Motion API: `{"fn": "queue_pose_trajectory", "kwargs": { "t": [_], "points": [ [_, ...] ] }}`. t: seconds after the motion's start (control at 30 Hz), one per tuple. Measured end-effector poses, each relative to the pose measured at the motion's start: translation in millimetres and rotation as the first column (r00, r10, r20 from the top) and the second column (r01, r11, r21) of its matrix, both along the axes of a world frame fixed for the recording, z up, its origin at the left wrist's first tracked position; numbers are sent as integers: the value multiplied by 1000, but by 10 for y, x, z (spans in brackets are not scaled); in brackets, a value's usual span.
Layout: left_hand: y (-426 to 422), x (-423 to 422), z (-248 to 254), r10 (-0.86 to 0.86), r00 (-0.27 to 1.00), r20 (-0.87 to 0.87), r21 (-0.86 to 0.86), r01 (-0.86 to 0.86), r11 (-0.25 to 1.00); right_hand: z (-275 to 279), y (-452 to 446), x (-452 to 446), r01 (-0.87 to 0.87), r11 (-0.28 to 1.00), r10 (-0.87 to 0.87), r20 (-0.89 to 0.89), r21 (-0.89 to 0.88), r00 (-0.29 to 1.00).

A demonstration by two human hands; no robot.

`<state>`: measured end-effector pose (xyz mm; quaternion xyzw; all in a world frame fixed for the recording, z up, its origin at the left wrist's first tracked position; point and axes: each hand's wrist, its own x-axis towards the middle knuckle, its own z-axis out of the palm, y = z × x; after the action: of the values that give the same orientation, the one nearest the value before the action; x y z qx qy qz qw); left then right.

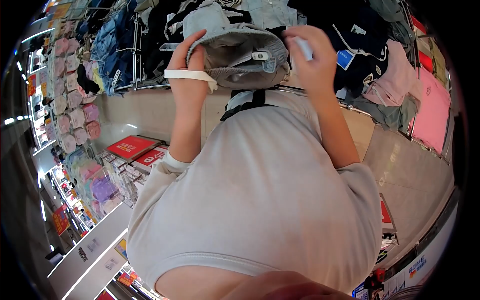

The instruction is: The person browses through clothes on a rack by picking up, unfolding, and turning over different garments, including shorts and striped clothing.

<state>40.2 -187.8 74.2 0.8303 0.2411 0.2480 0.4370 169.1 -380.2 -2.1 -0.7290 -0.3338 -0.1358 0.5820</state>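
Observation:
A pair of grey elastic-waist pants [275, 47] is held up before me, with its waistband opened toward the camera. My left hand [192, 62] grips the waistband's left edge, fingers curled at the rim. A white band [187, 75] loops across that hand. Inside the waist sits a small white label [260, 56] with a dark mark. Beside the right edge of the waistband, my right hand [320, 57] is closed around a small whitish tag-like piece [304, 48]. Whether those fingers also touch the pants is hard to see.
Clothes lie on the metal-railed display ahead, including a dark garment with a blue tag [345, 59] and pink clothing [431, 107] on the right. Denim [111, 45] hangs at left. Red signs [131, 146] stand low on the left, above the tiled floor [400, 155].

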Motion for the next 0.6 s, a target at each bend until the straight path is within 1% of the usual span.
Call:
{"fn": "queue_pose_trajectory", "kwargs": {
  "t": [0.03,0.07,0.1,0.13,0.17,0.2,0.27,0.3,0.33,0.4,0.43,0.47,0.5,0.53,0.57,0.6],
  "points": [
    [4,5,9,4,999,47,-58,-1,998,-202,-42,118,-52,999,51,-221,1,974],
    [4,6,6,9,996,93,-116,1,993,-416,-56,194,-100,995,95,-431,12,897],
    [2,18,-7,29,994,109,-158,-12,987,-573,-101,213,-282,953,286,-648,114,706],
    [-4,44,-11,30,993,111,-156,-12,988,-666,-103,197,-415,871,441,-789,261,428],
    [-9,62,-11,35,993,113,-161,-16,987,-755,-89,119,-472,760,596,-770,447,229],
    [-10,66,-17,39,993,111,-166,-20,986,-764,-55,-4,-455,712,641,-759,535,110],
    [45,55,-70,32,992,120,-162,-12,987,-866,0,-154,-476,661,681,-731,580,56],
    [68,64,-81,30,990,136,-155,-9,988,-785,22,-194,-411,658,702,-712,632,28],
    [81,61,-78,35,990,137,-154,-13,988,-773,9,-197,-415,655,702,-711,632,26],
    [118,49,-44,93,988,124,-256,-58,965,-721,2,-212,-496,600,762,-636,627,118],
    [144,45,-54,93,988,124,-254,-59,965,-623,-17,-251,-563,643,715,-670,519,199],
    [173,47,-76,90,982,167,-288,-39,957,-592,31,-256,-561,644,715,-670,519,200],
    [193,45,-95,86,974,207,-323,-15,946,-572,76,-276,-647,718,625,-646,256,438],
    [200,44,-101,83,976,203,-327,-12,945,-560,122,-306,-646,763,530,-544,-30,650],
    [203,46,-101,68,976,207,-304,-2,953,-599,217,-308,-532,840,462,-377,-102,802],
    [209,34,-106,58,975,212,-282,4,960,-602,255,-289,-534,838,461,-380,-109,802]
  ]
}}
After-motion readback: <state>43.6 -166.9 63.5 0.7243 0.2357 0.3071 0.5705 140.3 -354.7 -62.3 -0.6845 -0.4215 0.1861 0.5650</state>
